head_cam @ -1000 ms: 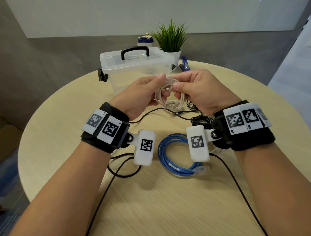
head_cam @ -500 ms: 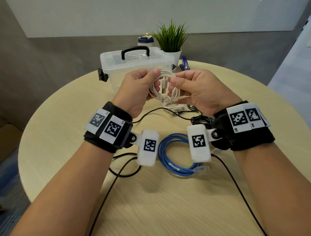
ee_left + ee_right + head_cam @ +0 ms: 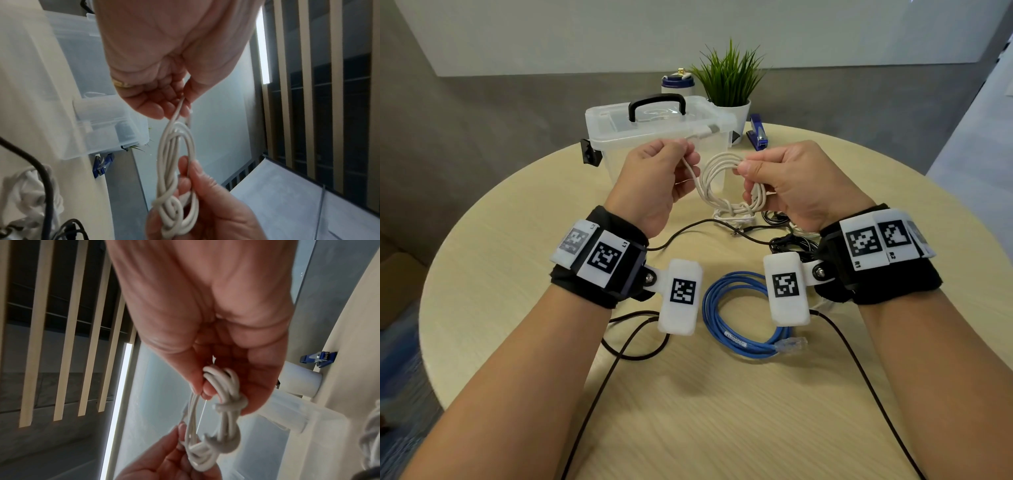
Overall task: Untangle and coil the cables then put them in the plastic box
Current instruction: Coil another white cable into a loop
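Observation:
I hold a coiled white cable [image 3: 717, 181] in the air in front of the clear plastic box [image 3: 619, 133], whose lid with its black handle is closed. My right hand [image 3: 784, 181] grips the coil [image 3: 224, 395] by its wrapped, knotted side. My left hand [image 3: 661, 174] pinches the cable's free end [image 3: 179, 110], and the plug tip [image 3: 703, 132] sticks out past its fingers. A coiled blue cable [image 3: 739, 318] lies on the table between my wrists. Tangled black cables [image 3: 787, 243] lie under my right hand.
The round wooden table [image 3: 500, 222] also carries a potted plant [image 3: 729, 85], a blue stapler [image 3: 756, 137] and a white bottle [image 3: 676, 82] behind the box. A black wire loop [image 3: 633, 346] lies near my left forearm, and a white cable pile [image 3: 30, 186] sits by the black tangle.
My hands have moved apart. The left hand has drawn the white cable's end out to the left, while the right hand keeps hold of the coil.

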A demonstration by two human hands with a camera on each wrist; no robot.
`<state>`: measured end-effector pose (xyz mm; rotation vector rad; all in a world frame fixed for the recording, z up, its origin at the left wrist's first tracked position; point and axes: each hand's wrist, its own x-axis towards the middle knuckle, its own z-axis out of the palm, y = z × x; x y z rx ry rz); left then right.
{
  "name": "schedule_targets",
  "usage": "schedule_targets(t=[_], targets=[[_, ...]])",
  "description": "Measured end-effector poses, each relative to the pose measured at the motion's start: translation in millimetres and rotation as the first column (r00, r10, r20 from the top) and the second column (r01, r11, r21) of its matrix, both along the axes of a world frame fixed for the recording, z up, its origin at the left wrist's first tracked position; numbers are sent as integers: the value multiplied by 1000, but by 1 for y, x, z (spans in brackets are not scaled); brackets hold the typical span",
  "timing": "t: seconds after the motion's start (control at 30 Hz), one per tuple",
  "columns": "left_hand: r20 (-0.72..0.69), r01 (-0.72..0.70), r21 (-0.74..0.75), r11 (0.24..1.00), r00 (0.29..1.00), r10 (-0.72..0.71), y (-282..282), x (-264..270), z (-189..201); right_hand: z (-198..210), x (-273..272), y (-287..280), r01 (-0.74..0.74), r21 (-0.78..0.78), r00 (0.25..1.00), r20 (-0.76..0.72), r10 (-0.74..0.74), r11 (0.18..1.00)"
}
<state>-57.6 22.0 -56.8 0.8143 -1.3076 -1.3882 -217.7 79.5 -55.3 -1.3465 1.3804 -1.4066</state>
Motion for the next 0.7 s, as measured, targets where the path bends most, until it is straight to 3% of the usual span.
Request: schedule_targets(t=[0.1,0.17,0.3,0.47,0.6,0.7], targets=[[-21,84,-38,996,996,-85,1,6,4,-2,0,-1,44,25,999,-6,-43,999],[63,112,-95,989,992,-106,2,9,5,-2,-1,-4,95,37,996,-4,-95,995],[307,62,-220,973,952,9,2,13,6,-2,-4,-6,157,21,987,26,-158,987],[396,104,-293,950,918,22,7,7,2,-5,3,-6,93,32,995,-27,-92,995],[380,44,-305,951,921,79,7,1,-4,-5,8,-4,76,37,995,-71,-73,996],[467,15,-299,954,874,133,5,1,-6,-3,8,-2,33,43,998,-49,-31,999]])
